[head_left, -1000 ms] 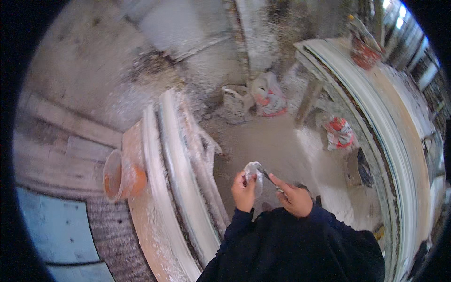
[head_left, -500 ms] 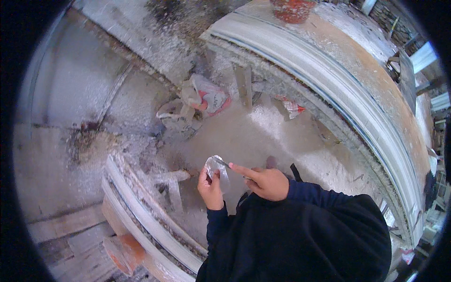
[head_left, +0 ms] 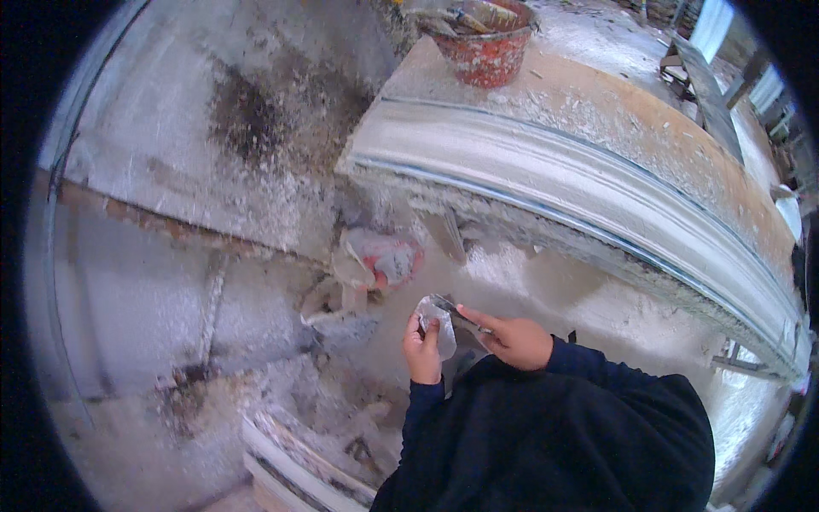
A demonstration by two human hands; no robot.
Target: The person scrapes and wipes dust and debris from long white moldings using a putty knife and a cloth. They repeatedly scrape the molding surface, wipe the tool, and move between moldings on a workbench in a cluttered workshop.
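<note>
On the far left, a grubby grey panel (head_left: 136,290) is being crossed by a pale strip (head_left: 211,311). Near left, the end of a white moulding (head_left: 299,469) is being cut off by the lower edge of the view. A bit farther right, a white-and-red bag (head_left: 388,256) is being crowded by pale stuff that's too blurry to make out.

Then the main bit: a shiny translucent piece (head_left: 444,336) is being pinched between thumb and fingers by the left hand (head_left: 423,350), mid-scene, just ahead of the dark-clothed body. Can't tell what it is, tbh. A thin dark tool (head_left: 444,302) is being held at its far edge; whether they're touching can't be told. That tool is being gripped by the right hand (head_left: 516,343), with the index finger being stretched along it.

Far off, a spattered red bucket (head_left: 486,64) is being held up by a crumb-littered bench (head_left: 606,98). On the right, a long ribbed moulding (head_left: 589,200) is being carried along the bench's near side.
</note>
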